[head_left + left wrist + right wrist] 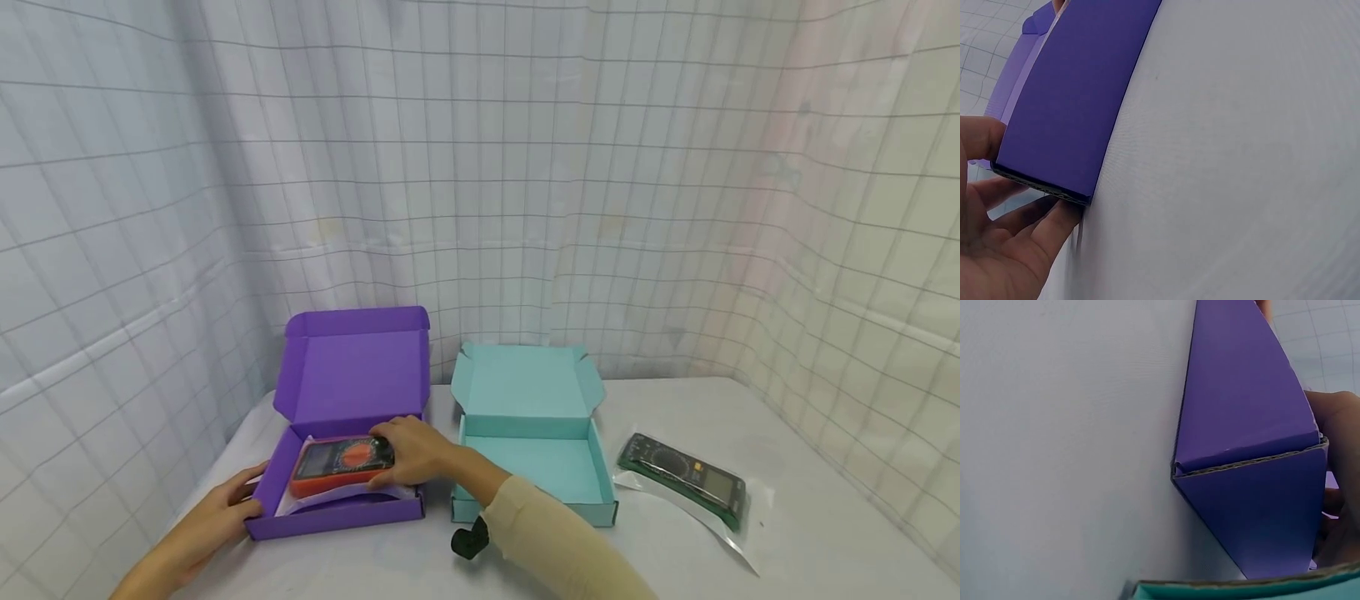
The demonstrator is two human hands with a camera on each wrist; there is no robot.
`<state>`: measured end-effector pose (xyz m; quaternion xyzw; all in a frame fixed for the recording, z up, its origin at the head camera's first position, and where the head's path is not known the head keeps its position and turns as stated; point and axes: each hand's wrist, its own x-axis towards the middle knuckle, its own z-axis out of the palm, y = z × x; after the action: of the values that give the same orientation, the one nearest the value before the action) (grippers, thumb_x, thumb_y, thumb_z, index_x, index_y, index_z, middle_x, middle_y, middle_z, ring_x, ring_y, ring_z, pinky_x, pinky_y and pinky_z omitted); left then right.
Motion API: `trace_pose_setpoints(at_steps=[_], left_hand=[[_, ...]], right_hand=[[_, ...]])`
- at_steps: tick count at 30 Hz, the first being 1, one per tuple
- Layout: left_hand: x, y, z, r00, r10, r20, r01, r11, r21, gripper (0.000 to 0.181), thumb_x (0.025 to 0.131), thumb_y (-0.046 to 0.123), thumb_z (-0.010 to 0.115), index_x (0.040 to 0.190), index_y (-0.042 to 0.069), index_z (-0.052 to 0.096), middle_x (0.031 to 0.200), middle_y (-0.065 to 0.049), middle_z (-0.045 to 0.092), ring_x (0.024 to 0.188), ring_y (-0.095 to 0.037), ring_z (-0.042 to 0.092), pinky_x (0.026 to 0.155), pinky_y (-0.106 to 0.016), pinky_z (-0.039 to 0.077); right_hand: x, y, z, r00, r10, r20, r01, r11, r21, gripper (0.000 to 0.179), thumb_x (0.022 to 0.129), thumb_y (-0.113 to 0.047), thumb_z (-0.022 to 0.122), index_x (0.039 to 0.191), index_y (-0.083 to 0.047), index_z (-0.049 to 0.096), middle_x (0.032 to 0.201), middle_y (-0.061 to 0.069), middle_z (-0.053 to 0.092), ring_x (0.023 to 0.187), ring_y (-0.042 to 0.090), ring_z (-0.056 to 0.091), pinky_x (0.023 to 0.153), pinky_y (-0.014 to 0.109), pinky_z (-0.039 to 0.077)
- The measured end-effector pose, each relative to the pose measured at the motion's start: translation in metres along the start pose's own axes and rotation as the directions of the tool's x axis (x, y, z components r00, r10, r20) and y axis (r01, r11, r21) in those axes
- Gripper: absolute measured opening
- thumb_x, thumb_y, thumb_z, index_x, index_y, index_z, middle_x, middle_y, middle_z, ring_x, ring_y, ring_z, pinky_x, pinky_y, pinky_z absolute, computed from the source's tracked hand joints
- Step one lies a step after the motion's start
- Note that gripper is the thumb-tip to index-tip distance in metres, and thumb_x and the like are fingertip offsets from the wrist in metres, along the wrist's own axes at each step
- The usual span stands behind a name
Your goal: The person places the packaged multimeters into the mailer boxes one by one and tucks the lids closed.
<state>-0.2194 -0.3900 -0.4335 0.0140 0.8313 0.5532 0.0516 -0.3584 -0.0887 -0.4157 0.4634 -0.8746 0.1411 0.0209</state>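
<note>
An open purple cardboard box stands at the left with its lid raised. Inside lies an orange multimeter with a dark face and a round dial, on a clear plastic bag. My right hand grips the multimeter's right end, thumb on the near side and fingers across the far side. My left hand holds the box's left wall near the front corner. In the left wrist view its thumb is at the upper edge and its fingers lie against the outer side. The right wrist view mostly hides the right fingers behind the purple wall.
Right of the purple box, a teal box stands with its lid up and nothing inside. A dark multimeter with green sides lies in a clear bag farther right. A small black object sits before the teal box, beside the right sleeve.
</note>
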Motion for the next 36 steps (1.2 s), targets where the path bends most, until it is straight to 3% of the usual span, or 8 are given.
trace_pose_setpoints(at_steps=[12, 18, 26, 31, 33, 36], left_hand=[[-0.003, -0.004, -0.001, 1.0, 0.016, -0.006, -0.016, 1.0, -0.013, 0.071, 0.098, -0.001, 0.051, 0.158, -0.013, 0.015, 0.149, -0.041, 0.036, 0.122, -0.027, 0.053, 0.088, -0.027, 0.054], [-0.003, -0.004, -0.001, 1.0, 0.014, -0.004, -0.014, 1.0, -0.022, 0.072, 0.098, 0.0, 0.052, 0.159, -0.012, 0.014, 0.15, -0.041, 0.035, 0.125, -0.033, 0.052, 0.089, -0.03, 0.054], [-0.003, -0.002, -0.001, 1.0, 0.026, 0.001, -0.026, 1.0, -0.016, 0.072, 0.097, 0.0, 0.053, 0.158, -0.013, 0.015, 0.148, -0.041, 0.037, 0.123, -0.032, 0.054, 0.089, -0.031, 0.054], [-0.002, -0.001, -0.004, 1.0, 0.026, 0.003, -0.026, 1.0, -0.012, 0.072, 0.098, 0.001, 0.054, 0.158, -0.012, 0.016, 0.147, -0.041, 0.037, 0.123, -0.034, 0.054, 0.089, -0.032, 0.055], [0.0, 0.001, -0.005, 0.999, 0.031, -0.014, -0.031, 0.999, 0.013, 0.07, 0.099, 0.003, 0.055, 0.157, -0.013, 0.019, 0.148, -0.041, 0.037, 0.121, -0.03, 0.056, 0.088, -0.031, 0.055], [0.005, 0.005, -0.009, 0.996, 0.06, -0.07, -0.056, 0.996, 0.065, 0.065, 0.104, 0.008, 0.056, 0.154, -0.016, 0.023, 0.148, -0.042, 0.038, 0.113, -0.014, 0.059, 0.086, -0.028, 0.055]], right_hand=[[0.005, -0.005, 0.005, 0.999, 0.014, 0.036, -0.013, 1.0, -0.024, 0.084, 0.084, -0.062, 0.079, 0.151, -0.018, 0.053, 0.129, -0.007, 0.063, 0.117, 0.008, 0.056, 0.094, 0.024, 0.048], [0.006, -0.004, 0.006, 0.999, 0.013, 0.031, -0.013, 1.0, -0.02, 0.087, 0.084, -0.063, 0.079, 0.153, -0.017, 0.051, 0.138, -0.006, 0.062, 0.126, 0.01, 0.055, 0.102, 0.026, 0.046], [0.003, 0.0, -0.001, 0.999, 0.024, 0.04, -0.029, 0.99, 0.135, 0.083, 0.087, -0.053, 0.08, 0.154, -0.016, 0.049, 0.149, -0.004, 0.054, 0.137, 0.012, 0.047, 0.11, 0.031, 0.041], [0.001, 0.005, -0.009, 1.0, -0.003, 0.021, -0.001, 0.98, 0.198, 0.079, 0.091, -0.052, 0.078, 0.155, -0.014, 0.049, 0.153, -0.003, 0.05, 0.142, 0.015, 0.043, 0.113, 0.033, 0.038], [0.0, 0.007, -0.013, 1.0, -0.017, 0.007, 0.015, 0.978, 0.209, 0.078, 0.092, -0.052, 0.076, 0.154, -0.013, 0.05, 0.153, -0.001, 0.051, 0.142, 0.016, 0.043, 0.113, 0.033, 0.039], [-0.002, 0.012, -0.019, 0.999, -0.028, -0.016, 0.03, 0.979, 0.2, 0.078, 0.093, -0.052, 0.075, 0.153, -0.011, 0.05, 0.152, 0.001, 0.052, 0.14, 0.016, 0.045, 0.112, 0.032, 0.039]])
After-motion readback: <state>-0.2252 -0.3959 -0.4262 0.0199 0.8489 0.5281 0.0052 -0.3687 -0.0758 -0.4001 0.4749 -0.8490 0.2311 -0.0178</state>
